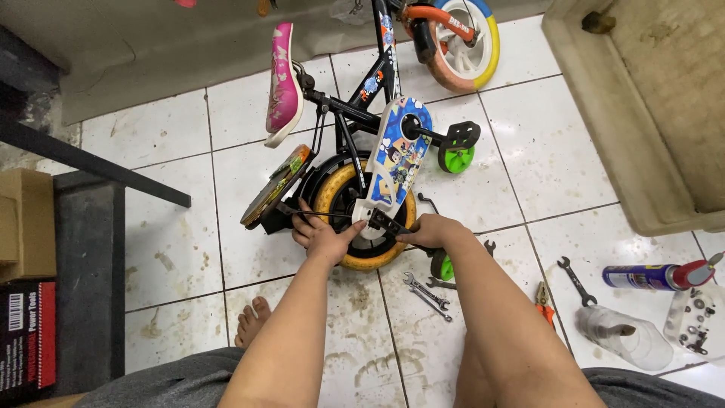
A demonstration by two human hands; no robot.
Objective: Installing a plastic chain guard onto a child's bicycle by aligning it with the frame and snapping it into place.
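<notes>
both hands (325,236) forward, fingers curled

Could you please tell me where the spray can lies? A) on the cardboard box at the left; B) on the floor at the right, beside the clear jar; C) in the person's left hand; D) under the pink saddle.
B: the spray can lies on the tiles at the right, just above the clear jar.

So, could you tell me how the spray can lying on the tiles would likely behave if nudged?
The spray can lies on its side on smooth, glossy floor tiles, so it would probably roll readily. Its round metal-looking body seems stiff, not fragile. The red cap end may make it curve as it rolls.
</notes>
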